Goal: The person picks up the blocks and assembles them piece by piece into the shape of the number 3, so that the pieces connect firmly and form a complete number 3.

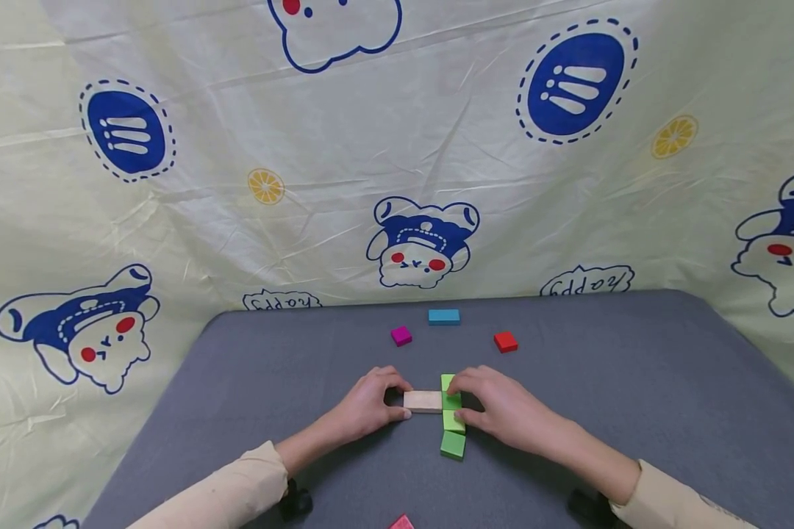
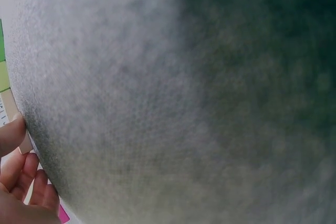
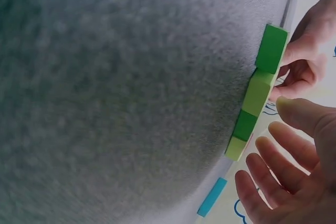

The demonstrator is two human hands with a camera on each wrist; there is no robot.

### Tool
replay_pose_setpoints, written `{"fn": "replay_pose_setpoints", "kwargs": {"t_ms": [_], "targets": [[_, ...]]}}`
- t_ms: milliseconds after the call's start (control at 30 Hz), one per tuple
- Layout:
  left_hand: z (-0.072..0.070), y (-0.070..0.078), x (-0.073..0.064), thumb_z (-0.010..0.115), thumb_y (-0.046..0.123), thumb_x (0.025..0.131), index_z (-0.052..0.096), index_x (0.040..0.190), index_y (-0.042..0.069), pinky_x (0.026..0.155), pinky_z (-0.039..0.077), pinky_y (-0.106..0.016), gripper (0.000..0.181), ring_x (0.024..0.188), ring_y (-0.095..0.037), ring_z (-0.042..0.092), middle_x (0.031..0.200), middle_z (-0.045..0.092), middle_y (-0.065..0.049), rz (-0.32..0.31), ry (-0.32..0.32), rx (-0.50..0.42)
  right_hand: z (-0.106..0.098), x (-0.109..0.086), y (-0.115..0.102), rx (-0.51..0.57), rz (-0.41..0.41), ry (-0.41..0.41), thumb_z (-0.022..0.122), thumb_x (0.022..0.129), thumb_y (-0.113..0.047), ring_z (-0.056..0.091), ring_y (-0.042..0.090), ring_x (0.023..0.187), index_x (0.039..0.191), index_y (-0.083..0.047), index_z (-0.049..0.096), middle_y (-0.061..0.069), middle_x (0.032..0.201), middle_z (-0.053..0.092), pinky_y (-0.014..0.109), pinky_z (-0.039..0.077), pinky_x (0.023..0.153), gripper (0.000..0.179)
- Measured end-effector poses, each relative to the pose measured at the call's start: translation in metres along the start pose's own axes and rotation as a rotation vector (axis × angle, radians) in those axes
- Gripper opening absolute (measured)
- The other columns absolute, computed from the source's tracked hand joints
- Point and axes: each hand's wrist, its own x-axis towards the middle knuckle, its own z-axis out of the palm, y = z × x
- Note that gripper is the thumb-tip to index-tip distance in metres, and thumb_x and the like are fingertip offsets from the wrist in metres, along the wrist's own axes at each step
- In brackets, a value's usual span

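Note:
A pale wooden block (image 1: 423, 402) lies flat on the table. Thumb and fingers of my left hand (image 1: 370, 402) pinch its left end, and the left wrist view shows that hand (image 2: 23, 182) at its lower left edge. The block's right end meets a column of several green blocks, alternating dark and light. My right hand (image 1: 503, 404) is beside this column, its fingertips over the upper dark green block (image 1: 451, 402) and its thumb at the edge of the light green block (image 1: 453, 422). Those fingers look spread in the right wrist view. The nearest dark green block (image 1: 453, 445) sits slightly turned.
Farther back on the grey table (image 1: 271, 367) lie a magenta block (image 1: 401, 336), a blue block (image 1: 444, 317) and a red block (image 1: 506, 342). A pinkish-red block (image 1: 402, 522) shows at the bottom edge. A printed curtain (image 1: 344, 132) hangs behind the table.

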Motion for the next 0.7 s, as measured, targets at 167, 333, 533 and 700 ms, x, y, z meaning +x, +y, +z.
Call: {"fn": "replay_pose_setpoints", "kwargs": {"t_ms": [167, 333, 533, 700], "targets": [[-0.0001, 0.0007, 0.0006, 0.08, 0.016, 0.083, 0.072, 0.106, 0.012, 0.086, 0.044, -0.032, 0.025, 0.096, -0.013, 0.051, 0.1, 0.061, 0.007, 0.009, -0.001, 0.003, 0.0021, 0.0019, 0.0024, -0.008, -0.011, -0.016, 0.077, 0.086, -0.022, 0.054, 0.015, 0.109, 0.108, -0.018, 0.07, -0.008, 0.113, 0.061, 0.041, 0.048, 0.09, 0.024], [0.0003, 0.0007, 0.0004, 0.08, 0.016, 0.083, 0.072, 0.107, 0.012, 0.088, 0.044, -0.033, 0.025, 0.097, -0.013, 0.051, 0.102, 0.061, 0.006, 0.006, -0.004, -0.006, 0.0046, 0.0017, 0.0033, -0.015, -0.02, -0.013, 0.077, 0.086, -0.021, 0.054, 0.015, 0.109, 0.106, -0.018, 0.07, -0.008, 0.112, 0.059, 0.041, 0.048, 0.09, 0.022], [0.0023, 0.0002, -0.0003, 0.08, 0.017, 0.083, 0.071, 0.106, 0.012, 0.088, 0.044, -0.033, 0.026, 0.097, -0.014, 0.05, 0.101, 0.06, 0.007, -0.002, 0.003, -0.024, 0.0057, 0.0018, 0.0032, 0.0, 0.003, -0.017, 0.078, 0.085, -0.02, 0.054, 0.017, 0.111, 0.105, -0.018, 0.07, -0.007, 0.114, 0.059, 0.042, 0.047, 0.092, 0.021], [0.0032, 0.0, -0.0008, 0.081, 0.018, 0.082, 0.072, 0.105, 0.012, 0.087, 0.043, -0.033, 0.025, 0.096, -0.015, 0.05, 0.1, 0.059, 0.007, -0.001, 0.016, -0.031, 0.0058, 0.0023, 0.0033, 0.01, 0.003, -0.014, 0.078, 0.085, -0.02, 0.054, 0.017, 0.111, 0.104, -0.018, 0.07, -0.007, 0.114, 0.059, 0.042, 0.047, 0.093, 0.021]]}}
